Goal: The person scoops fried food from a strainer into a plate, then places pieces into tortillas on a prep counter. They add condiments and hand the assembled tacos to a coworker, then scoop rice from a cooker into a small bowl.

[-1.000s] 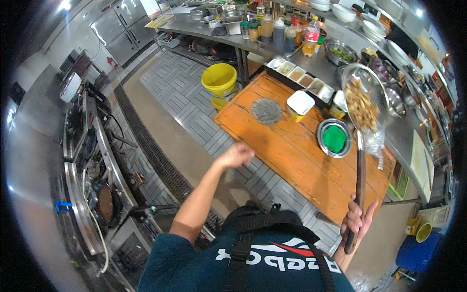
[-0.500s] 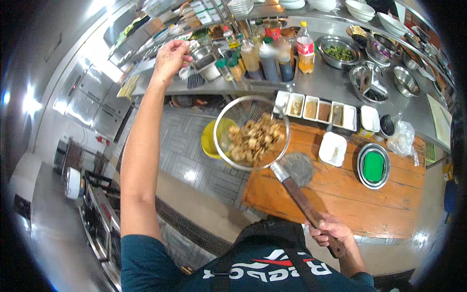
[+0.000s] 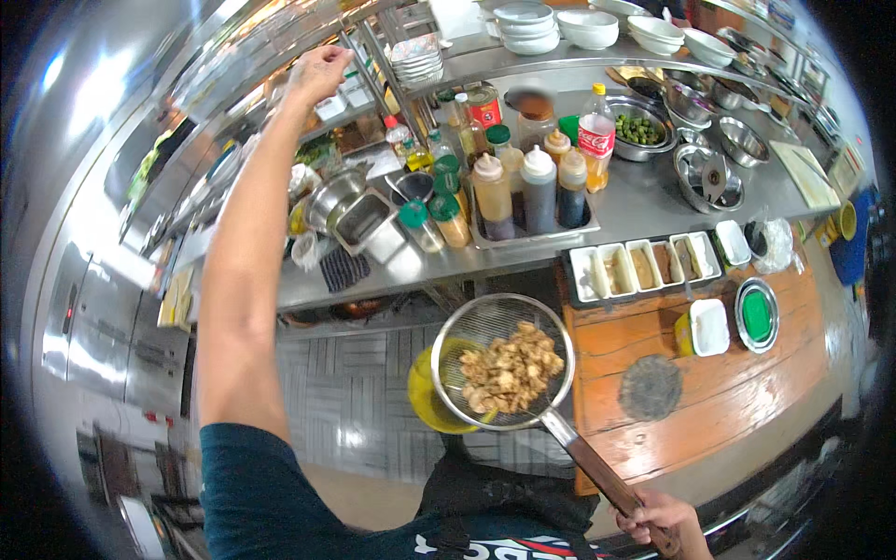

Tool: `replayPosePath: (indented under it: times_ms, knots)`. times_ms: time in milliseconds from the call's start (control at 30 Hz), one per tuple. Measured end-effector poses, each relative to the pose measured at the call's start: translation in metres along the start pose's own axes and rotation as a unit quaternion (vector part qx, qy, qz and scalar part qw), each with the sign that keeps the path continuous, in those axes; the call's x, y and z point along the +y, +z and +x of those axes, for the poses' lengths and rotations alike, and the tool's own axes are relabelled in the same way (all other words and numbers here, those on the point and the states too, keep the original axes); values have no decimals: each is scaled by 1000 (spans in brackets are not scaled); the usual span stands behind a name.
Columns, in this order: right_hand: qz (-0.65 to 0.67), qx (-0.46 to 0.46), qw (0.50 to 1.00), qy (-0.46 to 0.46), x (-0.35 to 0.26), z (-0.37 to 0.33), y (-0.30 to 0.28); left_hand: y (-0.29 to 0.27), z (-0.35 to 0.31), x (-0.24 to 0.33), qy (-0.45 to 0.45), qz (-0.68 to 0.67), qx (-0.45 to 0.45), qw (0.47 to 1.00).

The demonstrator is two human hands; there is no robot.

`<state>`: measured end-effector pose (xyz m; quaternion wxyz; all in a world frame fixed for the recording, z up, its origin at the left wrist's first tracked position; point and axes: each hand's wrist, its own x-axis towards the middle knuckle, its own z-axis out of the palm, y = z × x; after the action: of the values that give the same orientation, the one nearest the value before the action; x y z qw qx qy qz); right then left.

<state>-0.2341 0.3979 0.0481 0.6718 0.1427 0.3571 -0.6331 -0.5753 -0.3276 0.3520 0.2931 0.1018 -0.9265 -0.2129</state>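
Observation:
My right hand (image 3: 658, 518) is closed around the wooden handle of a round mesh strainer (image 3: 599, 469). Golden-brown fried pieces (image 3: 513, 371) lie heaped in its basket. Under the strainer a yellow bucket (image 3: 423, 397) stands on the floor, partly covered by the mesh. My left arm is stretched far up and forward. At its end my left hand (image 3: 320, 75) is raised in the air in front of the shelving, its fingers drawn together in a pinch. Whatever may be between those fingertips is too small or hidden to make out.
A wooden table (image 3: 737, 392) stands at the right, with a seasoning tray (image 3: 597, 301), a white tub (image 3: 709, 327) and a green-centred metal dish (image 3: 758, 315). Squeeze bottles (image 3: 539, 191) crowd the steel counter (image 3: 644, 201) behind. Above it runs a shelf with stacked white bowls (image 3: 586, 30).
My view has turned, so the counter and table appear shifted. My left hand is higher and farther forward. The strainer, still in my right hand, appears lower and slightly right in view.

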Motion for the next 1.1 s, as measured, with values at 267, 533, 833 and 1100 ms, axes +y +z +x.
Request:
replayPosePath:
  times_ms: [267, 533, 833, 1100]
  knots:
    - [217, 22, 970, -103, 118, 64, 146, 6, 89, -63, -52, -127, -24, 990]
    - [132, 258, 938, -190, 145, 156, 285, 4, 200, -86, -20, -256, -20, 966]
    - [251, 331, 872, -260, 64, 322, 441, 63, 386, -111, -102, -322, -50, 940]
    - [354, 373, 797, -317, 31, 404, 515, 104, 484, -133, -124, -335, -167, 919]
